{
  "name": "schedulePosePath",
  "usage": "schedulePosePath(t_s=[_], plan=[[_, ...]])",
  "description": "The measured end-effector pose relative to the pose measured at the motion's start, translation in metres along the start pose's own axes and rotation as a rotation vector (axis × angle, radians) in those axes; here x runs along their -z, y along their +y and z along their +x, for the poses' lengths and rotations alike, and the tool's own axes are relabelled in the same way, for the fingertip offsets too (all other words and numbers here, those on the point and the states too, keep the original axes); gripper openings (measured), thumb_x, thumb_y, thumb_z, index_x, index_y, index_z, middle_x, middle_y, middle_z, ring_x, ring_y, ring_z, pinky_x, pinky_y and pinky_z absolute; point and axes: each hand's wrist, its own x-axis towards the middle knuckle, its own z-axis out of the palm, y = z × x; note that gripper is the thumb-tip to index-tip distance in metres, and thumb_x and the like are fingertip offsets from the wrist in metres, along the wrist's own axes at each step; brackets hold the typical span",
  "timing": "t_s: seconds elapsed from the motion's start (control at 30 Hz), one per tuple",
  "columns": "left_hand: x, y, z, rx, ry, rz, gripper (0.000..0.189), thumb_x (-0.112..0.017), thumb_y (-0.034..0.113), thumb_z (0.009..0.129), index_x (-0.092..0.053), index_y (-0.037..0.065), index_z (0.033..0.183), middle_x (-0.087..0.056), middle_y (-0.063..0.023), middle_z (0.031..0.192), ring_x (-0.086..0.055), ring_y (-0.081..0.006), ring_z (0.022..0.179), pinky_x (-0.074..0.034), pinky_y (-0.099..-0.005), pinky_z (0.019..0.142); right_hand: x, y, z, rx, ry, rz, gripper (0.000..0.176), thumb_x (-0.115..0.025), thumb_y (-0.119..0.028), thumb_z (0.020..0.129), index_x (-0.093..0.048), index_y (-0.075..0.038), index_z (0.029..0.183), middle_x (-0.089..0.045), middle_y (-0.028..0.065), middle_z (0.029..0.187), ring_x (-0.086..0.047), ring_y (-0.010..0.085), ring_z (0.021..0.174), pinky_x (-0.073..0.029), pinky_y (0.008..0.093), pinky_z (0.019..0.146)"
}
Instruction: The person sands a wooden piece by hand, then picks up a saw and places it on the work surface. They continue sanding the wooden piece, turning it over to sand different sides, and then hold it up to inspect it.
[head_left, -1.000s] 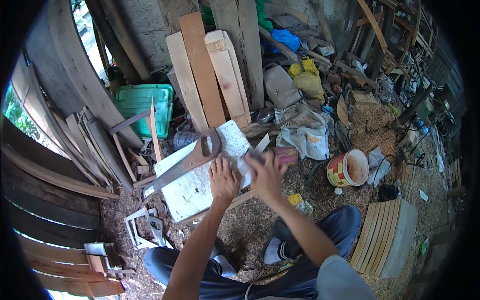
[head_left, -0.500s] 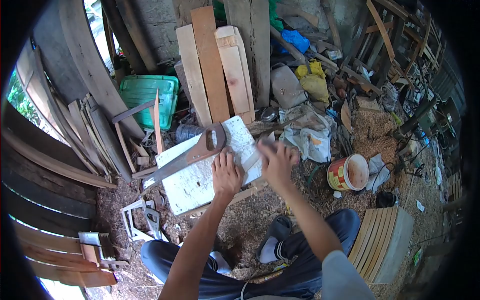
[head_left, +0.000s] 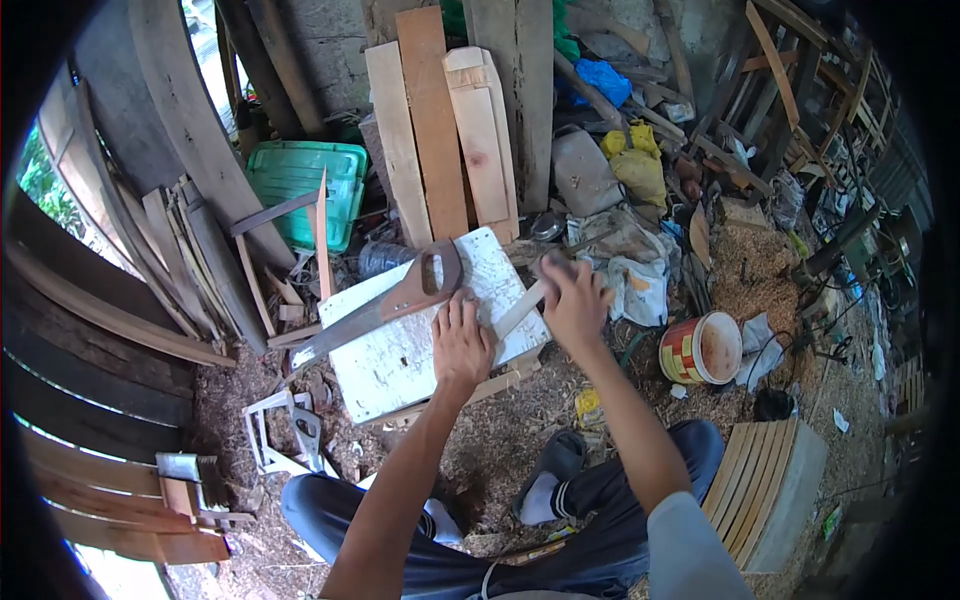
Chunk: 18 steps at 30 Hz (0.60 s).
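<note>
A white-painted board (head_left: 375,368) lies like a low bench top before me, with a handsaw (head_left: 425,283) resting across it, wooden handle toward the far edge. My left hand (head_left: 462,345) presses palm down on the board, fingers stretched out, fingertips close to the saw handle. Beside it, a thin pale wood strip (head_left: 518,312) runs from near the left hand toward the right. Over the strip's far end, my right hand (head_left: 578,310) is closed around a dark block (head_left: 556,268), blurred and partly hidden by the fingers.
Planks (head_left: 430,120) lean at the back beside a green plastic lid (head_left: 310,190). A white hacksaw-like frame (head_left: 285,430) lies on the ground at left. To the right stand a paint bucket (head_left: 700,350) and slatted wood (head_left: 755,480). Shavings cover the floor.
My right hand has moved a little to the right with the dark block, showing more of the strip. The left hand stays on the board. The view has shifted slightly.
</note>
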Motion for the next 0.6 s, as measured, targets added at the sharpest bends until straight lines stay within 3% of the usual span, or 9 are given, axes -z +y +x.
schedulePosePath(t_s=[0.07, 0.17, 0.27, 0.33, 0.43, 0.53, 0.6], plan=[[-0.001, 0.001, 0.0, 0.007, 0.011, 0.023, 0.039, -0.051, 0.019, 0.088, -0.05, 0.001, 0.122, -0.043, -0.0154, 0.142, -0.04, -0.0332, 0.13, -0.031, -0.0458, 0.111, -0.004, 0.007, 0.025, -0.062, -0.047, -0.035, 0.04, -0.067, -0.022, 0.086, -0.064, -0.026, 0.126, -0.054, 0.0112, 0.117, -0.049, 0.0347, 0.111, -0.034, 0.0527, 0.09], [0.001, 0.001, 0.0, 0.001, 0.018, -0.014, 0.039, -0.051, 0.019, 0.087, -0.051, 0.0, 0.121, -0.043, -0.0163, 0.141, -0.041, -0.0339, 0.129, -0.031, -0.0462, 0.11, -0.006, -0.008, 0.004, -0.077, 0.001, -0.001, 0.04, -0.069, -0.021, 0.086, -0.065, -0.025, 0.126, -0.053, 0.0129, 0.116, -0.049, 0.0353, 0.111, -0.032, 0.0544, 0.092], [-0.002, 0.0, 0.001, 0.012, 0.016, 0.009, 0.039, -0.052, 0.018, 0.086, -0.051, 0.001, 0.121, -0.043, -0.0165, 0.141, -0.041, -0.0342, 0.129, -0.031, -0.0465, 0.11, 0.009, -0.027, -0.055, 0.098, 0.022, 0.061, 0.037, -0.067, -0.021, 0.086, -0.068, -0.025, 0.123, -0.051, 0.014, 0.116, -0.047, 0.0352, 0.11, -0.031, 0.0502, 0.087], [0.0, 0.002, 0.003, 0.012, 0.014, 0.004, 0.039, -0.052, 0.019, 0.086, -0.051, 0.001, 0.121, -0.043, -0.0164, 0.141, -0.041, -0.0342, 0.129, -0.031, -0.0465, 0.11, 0.014, -0.026, -0.074, 0.148, -0.102, 0.14, 0.038, -0.067, -0.02, 0.086, -0.068, -0.026, 0.123, -0.05, 0.0133, 0.115, -0.046, 0.0341, 0.111, -0.029, 0.0496, 0.088], [-0.001, -0.001, -0.004, 0.01, -0.007, 0.011, 0.039, -0.052, 0.019, 0.086, -0.051, 0.001, 0.121, -0.043, -0.0162, 0.141, -0.041, -0.0339, 0.129, -0.031, -0.0464, 0.11, 0.0, 0.003, -0.023, 0.081, 0.018, 0.131, 0.037, -0.07, -0.018, 0.085, -0.069, -0.027, 0.121, -0.051, 0.0125, 0.116, -0.047, 0.0344, 0.113, -0.029, 0.0543, 0.093], [-0.001, -0.001, 0.0, 0.014, 0.004, 0.011, 0.04, -0.052, 0.021, 0.086, -0.05, 0.001, 0.121, -0.043, -0.0163, 0.141, -0.041, -0.0336, 0.129, -0.031, -0.0464, 0.11, -0.001, 0.009, 0.021, -0.101, -0.076, 0.061, 0.037, -0.07, -0.018, 0.084, -0.069, -0.026, 0.12, -0.051, 0.0132, 0.117, -0.047, 0.0354, 0.114, -0.029, 0.0548, 0.096], [-0.002, 0.0, -0.001, 0.012, 0.019, 0.02, 0.04, -0.052, 0.021, 0.086, -0.05, 0.001, 0.122, -0.044, -0.0158, 0.14, -0.041, -0.0336, 0.129, -0.032, -0.0463, 0.109, 0.004, 0.001, 0.004, -0.023, -0.106, 0.065, 0.037, -0.069, -0.018, 0.086, -0.068, -0.027, 0.122, -0.052, 0.0114, 0.118, -0.047, 0.034, 0.116, -0.029, 0.0553, 0.097]])
